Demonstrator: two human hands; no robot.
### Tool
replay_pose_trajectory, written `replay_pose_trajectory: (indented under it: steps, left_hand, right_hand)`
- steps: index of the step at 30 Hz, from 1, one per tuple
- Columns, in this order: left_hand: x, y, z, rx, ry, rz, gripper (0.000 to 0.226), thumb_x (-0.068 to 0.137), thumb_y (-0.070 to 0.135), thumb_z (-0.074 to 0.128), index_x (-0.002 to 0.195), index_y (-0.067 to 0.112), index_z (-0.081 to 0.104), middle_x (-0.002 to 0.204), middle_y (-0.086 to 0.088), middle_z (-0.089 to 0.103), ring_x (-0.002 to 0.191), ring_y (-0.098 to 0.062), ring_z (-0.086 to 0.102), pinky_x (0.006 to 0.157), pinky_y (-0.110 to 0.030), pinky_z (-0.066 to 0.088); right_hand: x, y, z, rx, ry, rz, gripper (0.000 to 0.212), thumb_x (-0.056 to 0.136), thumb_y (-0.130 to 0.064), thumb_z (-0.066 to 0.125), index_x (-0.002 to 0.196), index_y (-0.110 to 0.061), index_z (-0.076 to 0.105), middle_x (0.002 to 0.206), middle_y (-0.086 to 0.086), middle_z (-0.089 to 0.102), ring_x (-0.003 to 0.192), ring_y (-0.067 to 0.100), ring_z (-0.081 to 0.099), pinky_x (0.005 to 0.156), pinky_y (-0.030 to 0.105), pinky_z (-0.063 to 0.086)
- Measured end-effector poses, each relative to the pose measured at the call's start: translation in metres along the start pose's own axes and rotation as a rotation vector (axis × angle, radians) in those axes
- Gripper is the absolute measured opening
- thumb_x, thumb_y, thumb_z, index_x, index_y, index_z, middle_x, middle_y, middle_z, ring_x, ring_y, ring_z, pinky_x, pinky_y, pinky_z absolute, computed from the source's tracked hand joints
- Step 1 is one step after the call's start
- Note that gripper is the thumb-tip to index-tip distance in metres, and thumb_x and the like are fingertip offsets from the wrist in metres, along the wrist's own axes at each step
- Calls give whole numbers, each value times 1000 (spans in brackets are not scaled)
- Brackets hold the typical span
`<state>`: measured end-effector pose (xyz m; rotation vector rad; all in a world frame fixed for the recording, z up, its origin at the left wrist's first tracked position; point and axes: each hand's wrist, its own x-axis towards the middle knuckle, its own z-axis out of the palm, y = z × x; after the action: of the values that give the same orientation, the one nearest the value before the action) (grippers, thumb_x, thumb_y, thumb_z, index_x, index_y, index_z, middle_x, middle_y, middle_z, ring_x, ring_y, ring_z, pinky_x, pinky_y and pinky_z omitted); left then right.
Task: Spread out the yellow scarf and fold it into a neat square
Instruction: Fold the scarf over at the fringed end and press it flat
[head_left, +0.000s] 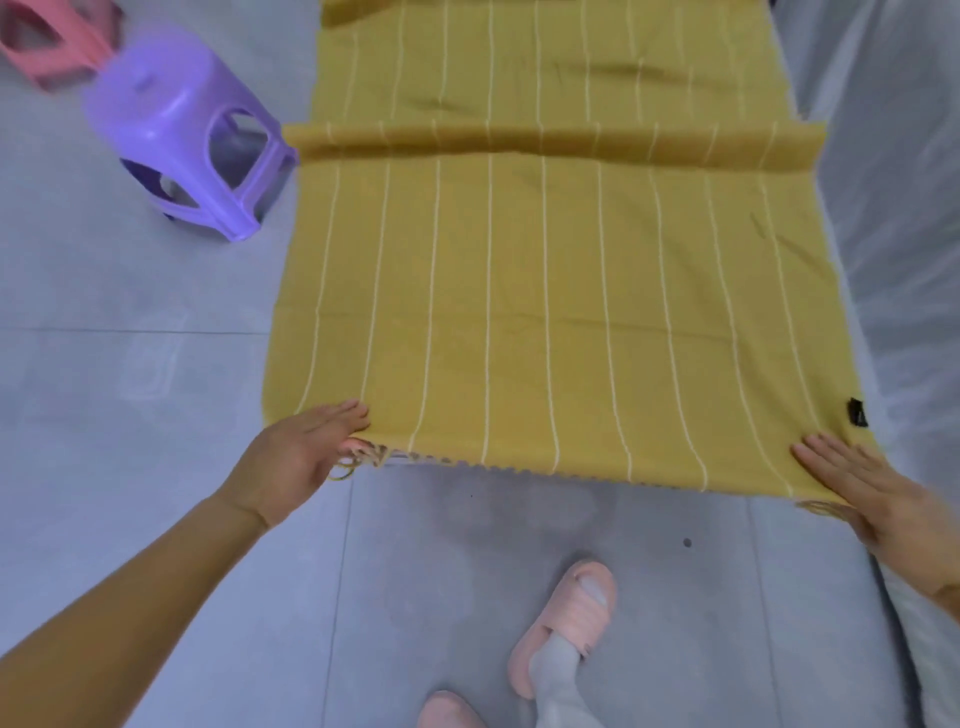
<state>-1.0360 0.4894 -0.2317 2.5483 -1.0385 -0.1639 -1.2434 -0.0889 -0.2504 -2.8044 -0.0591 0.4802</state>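
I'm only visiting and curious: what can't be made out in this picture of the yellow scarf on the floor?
Head view:
- Far end of the yellow scarf: cut off by the top edge.
- pink stool: blurred, cut off at the top-left corner.
- black label on the scarf: too small to read.
- left hand: its own fingers hide whether it pinches the corner or only presses it.
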Motion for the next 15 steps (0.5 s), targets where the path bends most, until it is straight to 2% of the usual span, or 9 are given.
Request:
replay_pose_trajectory:
  steps: [2,4,6,8,10,13,15]
  left_hand:
    - [-8,15,-14,-30,12,33,48,99,43,31,114,10,63,118,-7,65,108,-18,61,95,-23,43]
    - [-20,26,-33,-29,-7,91,46,99,44,28,116,15,59,116,-5,66,100,-20,66,83,-29,53]
    - [-32,37,-55,3,-40,122,40,100,42,26,117,20,55,113,-2,68,92,-18,69,72,-29,57]
    - [-46,50,-78,48,-71,110,28,97,33,35,115,23,54,103,2,71,79,-15,70,61,-27,58]
    - [-60,69,-108,66,-124,96,35,79,22,43,112,26,52,92,6,72,68,-13,69,51,-22,54]
    - [-81,95,-150,36,-191,61,43,69,24,43,109,32,52,85,16,70,61,-3,64,48,-15,50]
    - [-96,112,-172,-17,-199,-3,31,75,32,46,103,43,53,78,25,66,59,5,59,50,-8,46]
  right_hand:
    - [-19,-3,-1,21,-38,29,51,98,-48,17,147,-33,20,154,-23,11,141,0,13,116,22,8]
    - [-39,-10,-10,19,-60,48,53,97,-50,18,147,-31,22,154,-23,11,141,0,13,115,21,7]
    - [-55,-21,-23,26,-26,47,55,96,-52,21,148,-31,20,154,-23,13,141,-1,15,115,20,8]
    - [-74,-38,-41,48,41,46,56,96,-53,24,147,-30,23,154,-21,16,140,-1,17,115,21,10]
    - [-95,-57,-65,46,124,31,56,96,-52,26,143,-23,32,153,-19,21,139,0,21,115,21,12]
    - [-121,-87,-109,45,241,-14,51,99,-48,24,137,-19,40,149,-18,27,138,-2,24,113,18,17]
    - [-139,-104,-131,38,273,-43,48,100,-45,21,139,-22,38,149,-17,27,137,-2,23,110,15,21]
